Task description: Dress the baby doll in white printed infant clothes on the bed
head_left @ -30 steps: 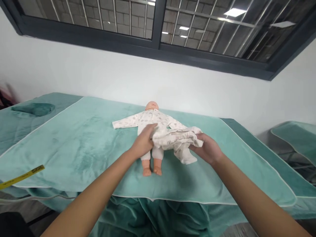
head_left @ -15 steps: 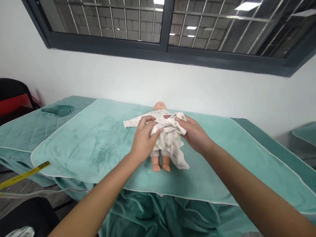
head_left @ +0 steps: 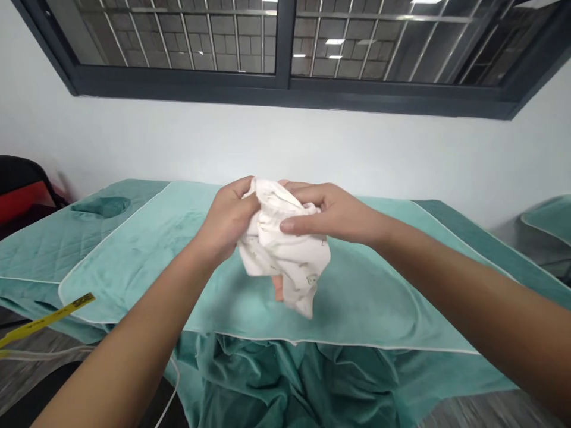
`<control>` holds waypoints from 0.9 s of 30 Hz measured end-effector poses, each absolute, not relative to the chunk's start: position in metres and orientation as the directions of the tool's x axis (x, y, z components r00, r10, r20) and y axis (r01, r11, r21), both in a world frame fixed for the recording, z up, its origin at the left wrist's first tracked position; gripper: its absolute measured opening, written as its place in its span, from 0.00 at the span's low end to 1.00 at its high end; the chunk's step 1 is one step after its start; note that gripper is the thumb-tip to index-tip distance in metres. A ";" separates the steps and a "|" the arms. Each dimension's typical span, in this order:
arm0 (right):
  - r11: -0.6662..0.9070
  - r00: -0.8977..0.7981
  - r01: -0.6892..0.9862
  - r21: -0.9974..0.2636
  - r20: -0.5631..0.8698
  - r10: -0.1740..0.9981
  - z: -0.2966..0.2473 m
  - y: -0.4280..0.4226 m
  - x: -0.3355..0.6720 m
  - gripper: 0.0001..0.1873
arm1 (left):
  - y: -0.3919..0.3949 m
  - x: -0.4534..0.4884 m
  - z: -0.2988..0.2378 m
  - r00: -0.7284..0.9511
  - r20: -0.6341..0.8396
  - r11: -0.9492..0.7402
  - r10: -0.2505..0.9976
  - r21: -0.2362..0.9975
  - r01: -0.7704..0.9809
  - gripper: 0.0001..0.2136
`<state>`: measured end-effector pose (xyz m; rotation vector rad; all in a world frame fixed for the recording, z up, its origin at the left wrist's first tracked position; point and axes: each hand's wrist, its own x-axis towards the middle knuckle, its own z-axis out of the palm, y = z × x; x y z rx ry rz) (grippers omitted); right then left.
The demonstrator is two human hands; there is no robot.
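Note:
Both my hands hold a bunched white printed baby garment [head_left: 285,255] up in front of me, above the teal blanket [head_left: 366,297]. My left hand [head_left: 227,217] grips its left side with fingers curled in. My right hand [head_left: 330,211] pinches the top right, index finger lying across the cloth. The garment hangs down and hides nearly all of the baby doll [head_left: 278,288] lying on the blanket; only a small pink bit of a leg shows under the cloth.
The blanket covers a teal bed whose cover hangs in folds at the front edge [head_left: 285,380]. A folded teal cloth [head_left: 102,205] lies at the far left. A yellow tape [head_left: 44,318] and a red-and-black chair [head_left: 22,190] are at left. Wall and window stand behind.
My hands have lifted the bunched garment off the doll's body and raised it toward me. It now blocks the doll, which was in plain view before.

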<state>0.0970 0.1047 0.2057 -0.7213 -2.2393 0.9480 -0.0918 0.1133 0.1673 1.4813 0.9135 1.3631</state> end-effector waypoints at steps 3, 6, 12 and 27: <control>0.526 -0.666 0.129 -0.841 0.320 0.674 0.209 0.102 0.104 0.22 | 0.112 -0.106 0.169 0.172 0.273 -0.250 0.947 0.958 -0.143 0.06; 0.458 -0.670 0.180 -0.871 0.232 0.705 0.204 0.103 0.109 0.24 | 0.113 -0.117 0.169 0.109 0.309 -0.280 0.945 0.934 -0.221 0.08; 0.344 -0.308 -0.049 -0.938 0.342 0.888 0.187 0.113 0.106 0.26 | 0.110 -0.118 0.167 0.292 0.298 -0.264 0.909 0.953 -0.150 0.14; 0.376 -0.768 0.327 -0.867 -0.012 0.641 0.188 0.097 0.115 0.16 | 0.105 -0.105 0.165 0.118 0.345 -0.304 0.931 0.914 -0.269 0.14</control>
